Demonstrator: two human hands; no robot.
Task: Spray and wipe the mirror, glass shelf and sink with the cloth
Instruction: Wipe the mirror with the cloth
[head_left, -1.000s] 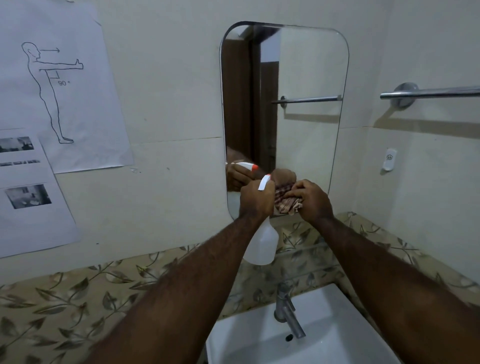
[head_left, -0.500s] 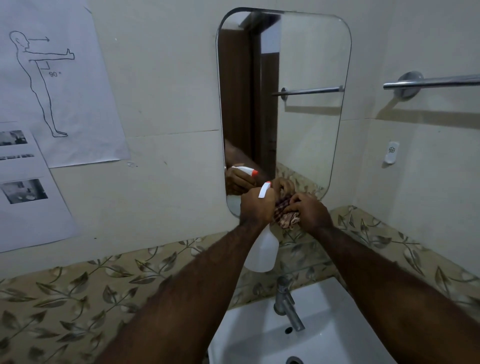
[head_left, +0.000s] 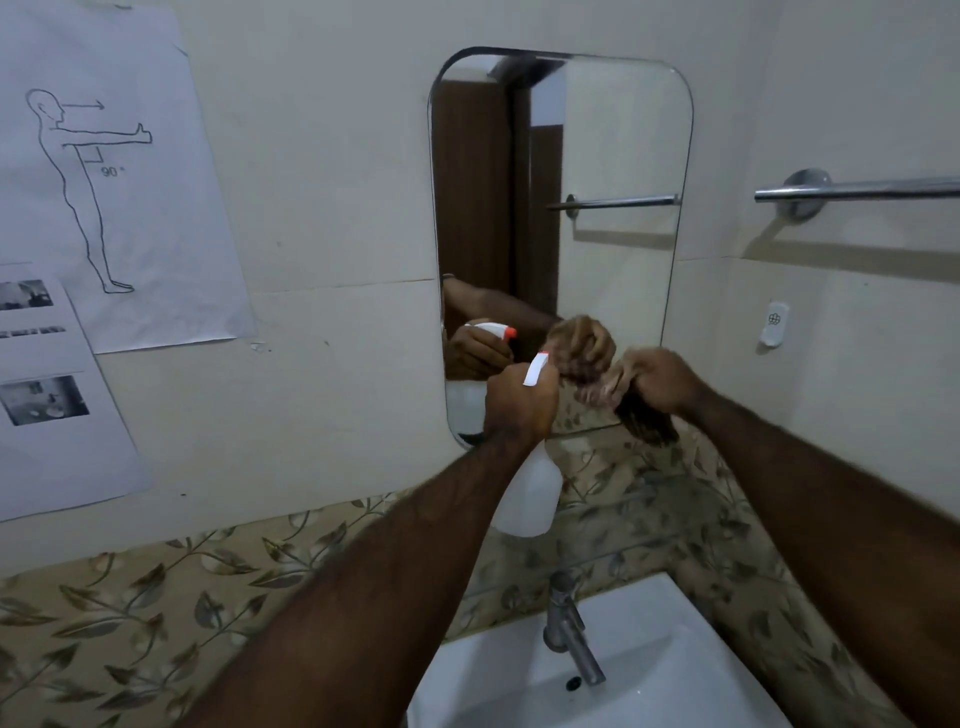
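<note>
A tall mirror (head_left: 597, 156) with rounded corners hangs on the cream wall. My left hand (head_left: 519, 402) grips the neck of a white spray bottle (head_left: 527, 496), its trigger pointing up, just in front of the mirror's lower edge. My right hand (head_left: 660, 387) holds a checked cloth (head_left: 647, 428) near the mirror's lower right corner; the cloth is blurred and hangs below the hand. A thin glass shelf (head_left: 613, 558) runs along the leaf-patterned tiles below. The white sink (head_left: 675, 665) sits at the bottom.
A chrome tap (head_left: 569, 634) rises at the back of the sink. A metal towel rail (head_left: 857, 189) is on the right wall, with a small white hook (head_left: 774, 322) under it. Paper posters (head_left: 114, 171) are taped to the wall at left.
My right hand with the cloth has swung to the right and slightly off the glass. The left hand and bottle have held their place. My head has tilted down a little.
</note>
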